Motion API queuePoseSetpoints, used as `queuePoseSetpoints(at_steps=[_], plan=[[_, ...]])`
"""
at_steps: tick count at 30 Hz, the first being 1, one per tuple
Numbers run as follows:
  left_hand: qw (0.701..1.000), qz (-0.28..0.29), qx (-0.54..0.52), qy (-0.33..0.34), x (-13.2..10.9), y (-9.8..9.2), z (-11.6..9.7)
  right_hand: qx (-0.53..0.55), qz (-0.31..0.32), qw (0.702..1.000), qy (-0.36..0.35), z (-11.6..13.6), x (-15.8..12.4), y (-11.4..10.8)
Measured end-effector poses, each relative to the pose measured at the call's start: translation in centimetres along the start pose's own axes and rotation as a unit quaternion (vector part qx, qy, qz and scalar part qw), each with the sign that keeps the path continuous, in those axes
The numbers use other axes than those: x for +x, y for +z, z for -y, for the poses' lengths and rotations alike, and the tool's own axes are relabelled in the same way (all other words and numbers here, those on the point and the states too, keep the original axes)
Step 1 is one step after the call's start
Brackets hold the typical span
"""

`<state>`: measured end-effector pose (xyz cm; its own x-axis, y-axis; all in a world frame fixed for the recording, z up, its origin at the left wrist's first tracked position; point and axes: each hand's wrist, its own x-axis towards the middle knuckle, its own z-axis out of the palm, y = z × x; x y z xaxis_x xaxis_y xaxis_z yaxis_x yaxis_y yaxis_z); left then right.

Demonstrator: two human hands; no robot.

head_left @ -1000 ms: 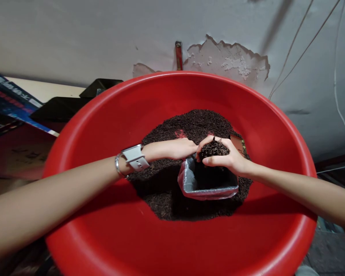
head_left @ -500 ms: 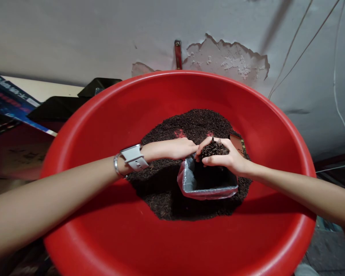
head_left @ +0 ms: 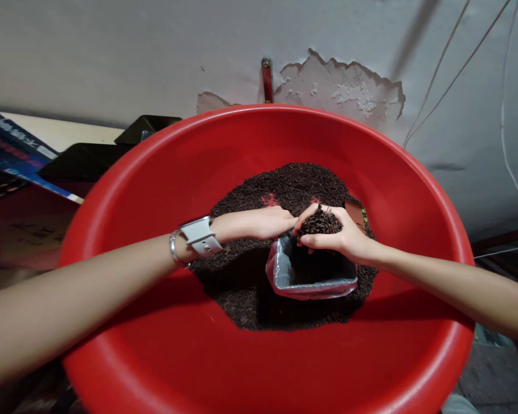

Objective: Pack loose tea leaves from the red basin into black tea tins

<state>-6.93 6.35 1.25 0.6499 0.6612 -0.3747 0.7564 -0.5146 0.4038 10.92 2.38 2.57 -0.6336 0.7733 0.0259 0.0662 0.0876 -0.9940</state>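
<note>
My right hand [head_left: 354,241] is closed around a handful of dark, dry loose tea leaves [head_left: 322,223], above the mouth of an open silver-lined bag [head_left: 313,290]. The bag stands in a heap of the same leaves [head_left: 297,179] inside a big red basin [head_left: 259,368]. At the bag's far left corner, my left hand [head_left: 271,222] is closed on the rim, its fingers mostly hidden behind it. A watch with a pale strap [head_left: 202,237] and a bracelet are on the left wrist. How full the bag is cannot be seen, as its inside is dark.
A small orange-brown packet or card [head_left: 356,216] lies at the heap's right edge. Black trays [head_left: 84,161] and a blue printed sheet [head_left: 19,149] stand left of the basin. Behind it is a wall [head_left: 112,52] with peeling plaster and hanging cords [head_left: 453,69].
Both hands and the bag stay almost in place. In my right hand the handful of leaves has shifted slightly, with the thumb moved a little to the left.
</note>
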Motion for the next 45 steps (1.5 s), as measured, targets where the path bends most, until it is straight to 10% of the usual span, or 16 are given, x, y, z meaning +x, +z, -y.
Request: queuePoseSetpoints(at_steps=[45], plan=[[0.996,-0.034,0.083,0.03,0.1,0.3,0.3,-0.12,-0.003,0.99,-0.079,0.0,0.0,-0.2]])
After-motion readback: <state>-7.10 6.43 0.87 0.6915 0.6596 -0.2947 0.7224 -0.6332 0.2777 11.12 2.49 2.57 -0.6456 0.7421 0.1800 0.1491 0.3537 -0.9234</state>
